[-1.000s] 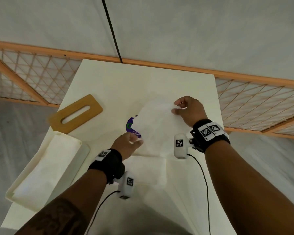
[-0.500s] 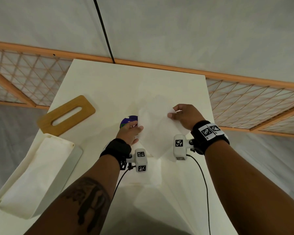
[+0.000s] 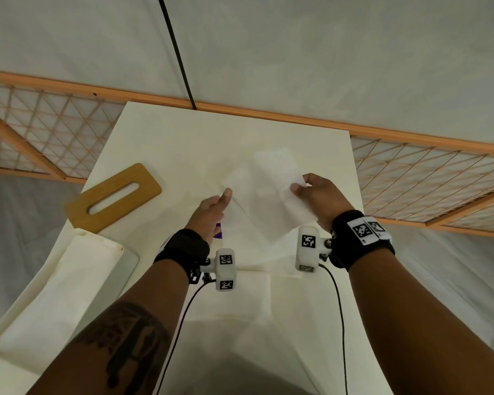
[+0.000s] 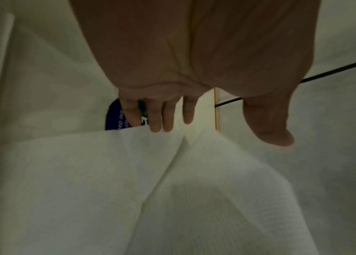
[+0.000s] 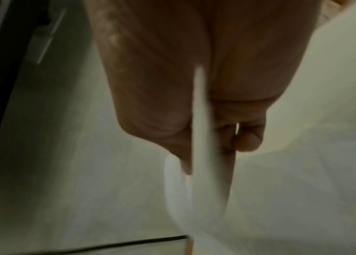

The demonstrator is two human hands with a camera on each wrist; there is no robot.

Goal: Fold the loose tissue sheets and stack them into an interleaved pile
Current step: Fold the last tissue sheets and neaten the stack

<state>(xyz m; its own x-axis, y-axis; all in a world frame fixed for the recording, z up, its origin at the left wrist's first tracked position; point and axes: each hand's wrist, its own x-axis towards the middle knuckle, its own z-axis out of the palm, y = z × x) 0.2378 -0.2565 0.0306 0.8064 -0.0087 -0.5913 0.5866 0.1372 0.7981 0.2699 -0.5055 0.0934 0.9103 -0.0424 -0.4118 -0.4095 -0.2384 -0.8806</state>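
Observation:
A thin white tissue sheet (image 3: 264, 203) hangs lifted over the middle of the white table (image 3: 183, 143). My right hand (image 3: 299, 187) pinches the sheet's upper right corner; in the right wrist view, blurred, the tissue sheet (image 5: 199, 138) runs between thumb and fingers. My left hand (image 3: 223, 202) is at the sheet's left edge with straight fingers and the thumb apart. In the left wrist view its fingertips (image 4: 157, 124) touch the tissue sheet's (image 4: 129, 181) top edge without gripping. Folded tissues (image 3: 240, 292) lie flat on the table between my wrists.
A wooden lid (image 3: 114, 195) with a slot lies at the left. In front of it sits a white tissue box (image 3: 54, 297) at the table's left edge. A purple pack (image 3: 218, 233) (image 4: 115, 119) peeks out under my left hand. A lattice railing (image 3: 425, 178) runs behind.
My left hand let go of the sheet's lower left corner, moved up along its left edge and straightened its fingers. The right hand kept its pinch and lifted slightly.

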